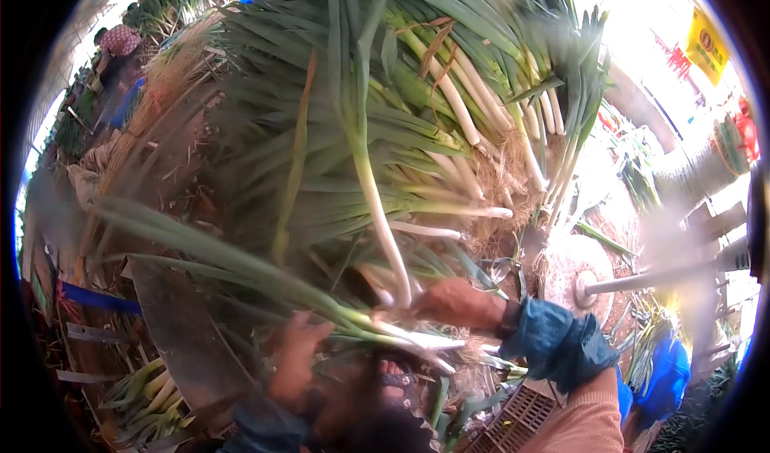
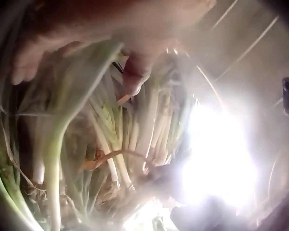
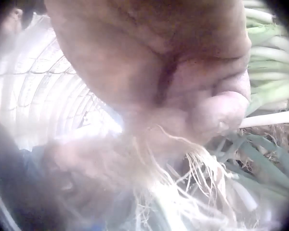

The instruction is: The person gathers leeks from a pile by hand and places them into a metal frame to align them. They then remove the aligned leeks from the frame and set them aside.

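In the head view my right hand (image 1: pixel 459 302) grips an upright leek (image 1: pixel 377 188) at its white root end. Pale roots (image 3: pixel 202 168) trail below the curled fingers of that hand (image 3: pixel 197 82) in the right wrist view. Lower left, my blurred left hand (image 1: pixel 301 345) holds slanting leeks (image 1: pixel 321 302), whose green leaves reach to the upper left and white ends point right. A bent leek stalk (image 2: pixel 70 101) runs up between the fingers and thumb of the left hand (image 2: pixel 106 29) in the left wrist view.
A large heap of leeks (image 1: pixel 473 92) with rooty ends lies ahead. Beside my right sleeve are a brown plastic crate (image 1: pixel 513 421) and a metal rod (image 1: pixel 658 278). More leeks (image 1: pixel 148 401) lie lower left. Another person (image 1: pixel 120 48) is far off at upper left.
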The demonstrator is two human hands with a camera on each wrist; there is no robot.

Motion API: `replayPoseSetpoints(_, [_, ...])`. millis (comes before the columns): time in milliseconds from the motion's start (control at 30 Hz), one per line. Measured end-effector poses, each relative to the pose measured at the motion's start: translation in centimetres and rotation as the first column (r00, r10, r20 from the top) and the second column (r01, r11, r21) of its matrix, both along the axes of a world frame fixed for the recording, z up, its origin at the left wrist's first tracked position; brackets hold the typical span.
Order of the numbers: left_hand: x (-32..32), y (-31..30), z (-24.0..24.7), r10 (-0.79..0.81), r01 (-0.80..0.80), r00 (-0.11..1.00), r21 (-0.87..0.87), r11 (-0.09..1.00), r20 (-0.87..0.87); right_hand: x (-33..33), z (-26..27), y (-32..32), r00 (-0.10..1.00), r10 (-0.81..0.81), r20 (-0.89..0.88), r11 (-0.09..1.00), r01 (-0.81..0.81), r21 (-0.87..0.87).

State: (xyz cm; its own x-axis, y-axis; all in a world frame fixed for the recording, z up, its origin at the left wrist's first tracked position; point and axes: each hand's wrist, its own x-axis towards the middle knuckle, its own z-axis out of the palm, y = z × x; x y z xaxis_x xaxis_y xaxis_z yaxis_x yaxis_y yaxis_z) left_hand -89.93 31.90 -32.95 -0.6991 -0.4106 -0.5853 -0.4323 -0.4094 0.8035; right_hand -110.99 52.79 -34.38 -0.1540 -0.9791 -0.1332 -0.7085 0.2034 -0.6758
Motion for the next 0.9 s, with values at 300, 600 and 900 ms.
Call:
replayPoseSetpoints(300, [-8.4,3.1,-3.0,-0.025,0.229,0.930,0.523,0.821,-0.368,9.6,-0.8,1.4,0.990,0.136,0.025,0.979,-0.130,-0.160])
replayPoseSetpoints(600, [-6.0,4.2,3.4,0.118,-0.029,0.822,0.167,0.986,-0.557,2.7,-13.2,8.1,0.984,-0.155,-0.082,0.970,0.168,0.177])
replayPoseSetpoints(900, [-4.4,-0.5,11.6,0.125,-0.270,0.695,-0.096,0.958,-0.708,3.5,-18.6,13.8,0.945,-0.115,-0.306,0.847,0.254,0.467])
